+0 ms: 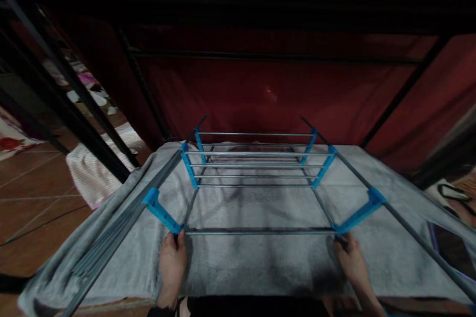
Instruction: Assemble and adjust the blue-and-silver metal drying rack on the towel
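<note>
A rack (260, 232) of grey metal tubes with blue plastic brackets lies on a grey blanket. Thin cross rods join its far brackets, while a single bar spans the near end. At the near left corner, the fingers of my left hand (173, 259) close around the tube end below a blue bracket (163, 213). My right hand (351, 259) grips the matching corner on the other side, by the right bracket (360, 212). Several loose thin rods (106, 240) lie bunched along the left long tube.
The grey blanket (282, 270) covers the surface under the rack. A dark red cloth (238, 89) hangs behind, crossed by dark metal bars (275, 57). A dark tablet-like object (451, 250) rests at the right. A pale striped cloth (94, 173) lies on the tiled floor, left.
</note>
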{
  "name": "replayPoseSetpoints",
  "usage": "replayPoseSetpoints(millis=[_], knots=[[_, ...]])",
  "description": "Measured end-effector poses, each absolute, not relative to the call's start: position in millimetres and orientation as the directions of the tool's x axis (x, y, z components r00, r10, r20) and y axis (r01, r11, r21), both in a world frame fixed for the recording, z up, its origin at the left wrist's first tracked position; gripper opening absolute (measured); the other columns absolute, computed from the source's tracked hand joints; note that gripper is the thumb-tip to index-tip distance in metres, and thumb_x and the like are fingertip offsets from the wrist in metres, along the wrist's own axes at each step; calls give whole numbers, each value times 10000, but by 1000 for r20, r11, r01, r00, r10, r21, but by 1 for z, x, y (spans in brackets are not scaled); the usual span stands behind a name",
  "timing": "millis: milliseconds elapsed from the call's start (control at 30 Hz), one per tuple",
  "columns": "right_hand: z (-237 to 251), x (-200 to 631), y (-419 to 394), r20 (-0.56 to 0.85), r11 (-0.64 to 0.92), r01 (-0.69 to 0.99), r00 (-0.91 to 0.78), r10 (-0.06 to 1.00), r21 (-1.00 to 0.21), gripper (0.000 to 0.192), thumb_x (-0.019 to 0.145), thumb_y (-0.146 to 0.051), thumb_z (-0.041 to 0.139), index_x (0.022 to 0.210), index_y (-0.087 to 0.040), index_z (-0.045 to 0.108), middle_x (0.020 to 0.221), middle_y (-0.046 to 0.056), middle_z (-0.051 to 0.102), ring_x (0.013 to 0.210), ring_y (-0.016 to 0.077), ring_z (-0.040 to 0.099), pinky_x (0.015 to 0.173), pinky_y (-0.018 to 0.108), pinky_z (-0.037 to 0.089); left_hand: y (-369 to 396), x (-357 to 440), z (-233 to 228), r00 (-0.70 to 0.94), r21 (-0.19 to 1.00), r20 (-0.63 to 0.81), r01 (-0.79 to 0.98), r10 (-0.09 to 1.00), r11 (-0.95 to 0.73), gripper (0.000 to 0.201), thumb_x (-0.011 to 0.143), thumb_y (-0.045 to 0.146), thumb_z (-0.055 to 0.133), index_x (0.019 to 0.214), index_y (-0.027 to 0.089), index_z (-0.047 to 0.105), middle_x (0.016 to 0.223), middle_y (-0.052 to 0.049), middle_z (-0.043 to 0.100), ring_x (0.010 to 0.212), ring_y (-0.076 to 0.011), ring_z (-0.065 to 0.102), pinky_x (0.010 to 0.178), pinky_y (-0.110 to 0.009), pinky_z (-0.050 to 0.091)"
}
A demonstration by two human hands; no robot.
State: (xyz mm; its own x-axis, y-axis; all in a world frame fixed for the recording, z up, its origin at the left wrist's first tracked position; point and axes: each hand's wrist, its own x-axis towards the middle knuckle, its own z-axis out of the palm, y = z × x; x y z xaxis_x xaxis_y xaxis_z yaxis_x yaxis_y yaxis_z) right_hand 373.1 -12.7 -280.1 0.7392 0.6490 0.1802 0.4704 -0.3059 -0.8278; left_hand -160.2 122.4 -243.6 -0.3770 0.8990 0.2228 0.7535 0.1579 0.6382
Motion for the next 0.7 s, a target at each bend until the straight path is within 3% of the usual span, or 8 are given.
replayPoseSetpoints(millis=[133,333,700], knots=[[-271,371,-3,147,-260,398,748,647,-880,430,713,-496,549,1019,-201,616,965,101,683,958,307,635,903,468,496,127,-165,-242,-355,629,193,760,915,162,326,897,501,390,860,213,539,806,-102,639,784,-273,625,720,-369,493],[-266,362,0,177,-304,416,793,583,-857,319,759,-453,536,959,-211,591,923,76,667,896,268,622,871,427,496,133,-165,-243,-368,539,222,818,903,201,295,890,498,410,767,237,471,679,-59,538,694,-265,563,618,-357,442],[-264,349,5,224,-415,455,839,496,-787,269,799,-442,508,946,-231,587,958,120,634,920,314,611,856,451,477,134,-164,-249,-368,457,271,862,889,218,364,902,543,356,839,221,514,697,-43,451,685,-260,487,643,-379,398]])
